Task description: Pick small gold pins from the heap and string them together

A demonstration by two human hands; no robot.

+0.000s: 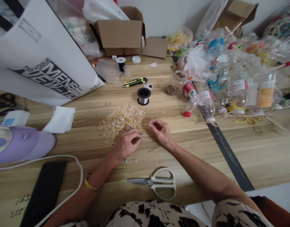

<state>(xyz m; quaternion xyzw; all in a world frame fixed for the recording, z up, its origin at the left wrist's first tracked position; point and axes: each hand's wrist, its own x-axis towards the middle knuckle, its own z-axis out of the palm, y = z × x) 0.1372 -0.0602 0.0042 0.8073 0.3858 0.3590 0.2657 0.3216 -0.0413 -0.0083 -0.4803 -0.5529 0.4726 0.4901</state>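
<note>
A loose pile of gold and clear beads (123, 118) is spread on the wooden table. At its front edge my left hand (129, 143) is curled, thumb and fingers pinched together; what they hold is too small to make out. My right hand (159, 130) is closed in a pinch just right of the pile, its contents also hidden. A short beaded chain (135, 160) lies in front of my left hand. Closer to me rest beige-handled scissors (156, 182), blades pointing left. Behind the pile stands a black spool of clear thread (143, 96).
A yellow and black utility knife (134, 82) lies behind the spool. Plastic bottles (206, 99) and a jar of beads (174, 85) crowd the right. On the left are a white shopping bag (50, 56), a purple device (26, 143), a white cable (79, 171) and a black phone (45, 192).
</note>
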